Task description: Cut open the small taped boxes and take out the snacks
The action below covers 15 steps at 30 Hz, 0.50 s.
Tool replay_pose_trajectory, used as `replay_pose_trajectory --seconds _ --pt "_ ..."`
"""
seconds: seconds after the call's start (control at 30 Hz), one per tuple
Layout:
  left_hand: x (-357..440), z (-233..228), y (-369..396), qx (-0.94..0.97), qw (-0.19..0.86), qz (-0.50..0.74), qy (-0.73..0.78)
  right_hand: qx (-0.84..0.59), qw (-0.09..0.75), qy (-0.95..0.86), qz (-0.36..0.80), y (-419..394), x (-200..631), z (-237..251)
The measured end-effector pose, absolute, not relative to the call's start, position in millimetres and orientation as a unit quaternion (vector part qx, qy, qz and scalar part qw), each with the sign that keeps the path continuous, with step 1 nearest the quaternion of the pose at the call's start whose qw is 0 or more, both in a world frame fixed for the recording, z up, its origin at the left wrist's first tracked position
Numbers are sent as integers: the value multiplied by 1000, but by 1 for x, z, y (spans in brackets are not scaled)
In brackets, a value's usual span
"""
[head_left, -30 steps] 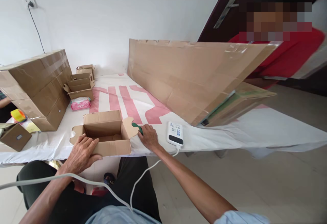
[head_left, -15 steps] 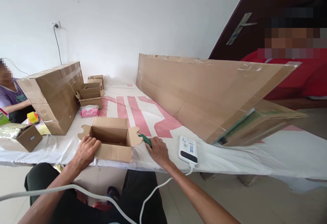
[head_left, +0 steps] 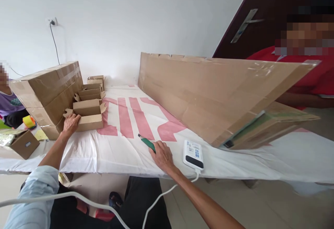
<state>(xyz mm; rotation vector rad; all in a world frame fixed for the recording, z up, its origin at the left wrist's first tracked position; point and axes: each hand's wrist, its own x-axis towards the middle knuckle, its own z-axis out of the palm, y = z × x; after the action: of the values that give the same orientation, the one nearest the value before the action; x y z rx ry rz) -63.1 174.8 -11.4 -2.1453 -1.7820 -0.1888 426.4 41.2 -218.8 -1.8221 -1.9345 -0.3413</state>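
Note:
At the left of the table stands an open cardboard box (head_left: pixel 90 121), its flaps up and its top facing me. My left hand (head_left: pixel 71 124) grips the box's near left edge, fingers over the rim. Farther right, my right hand (head_left: pixel 162 156) is closed around what looks like a green utility knife (head_left: pixel 147 143). Its dark tip points left and away from me, over the cloth. Behind the gripped box sits another open box (head_left: pixel 90 91), with more folded cardboard (head_left: pixel 96 79) past it.
Stacked taped cartons (head_left: pixel 49 96) rise at the left, near a yellow tape roll (head_left: pixel 28 121) and a smaller carton (head_left: pixel 24 144). A large cardboard panel (head_left: pixel 198 93) leans along the right. A white device (head_left: pixel 193 154) trails a cable (head_left: pixel 167 187). People sit at both sides.
My left hand has moved the open box left and away from me, up to the other boxes. The pink packet there is now hidden. My right hand stays almost in place.

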Motion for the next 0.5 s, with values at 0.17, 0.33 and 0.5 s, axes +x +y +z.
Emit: replay_pose_trajectory --seconds 0.17,0.33,0.5 --pt "-62 -13 181 -748 168 -49 -640 -665 227 -701 -125 39 425 -214" --pt "-53 -16 166 -756 183 -46 -627 -673 226 -696 -107 38 423 -208" --pt "-36 -25 161 -748 203 -62 -629 -676 226 -693 -104 39 423 -206"
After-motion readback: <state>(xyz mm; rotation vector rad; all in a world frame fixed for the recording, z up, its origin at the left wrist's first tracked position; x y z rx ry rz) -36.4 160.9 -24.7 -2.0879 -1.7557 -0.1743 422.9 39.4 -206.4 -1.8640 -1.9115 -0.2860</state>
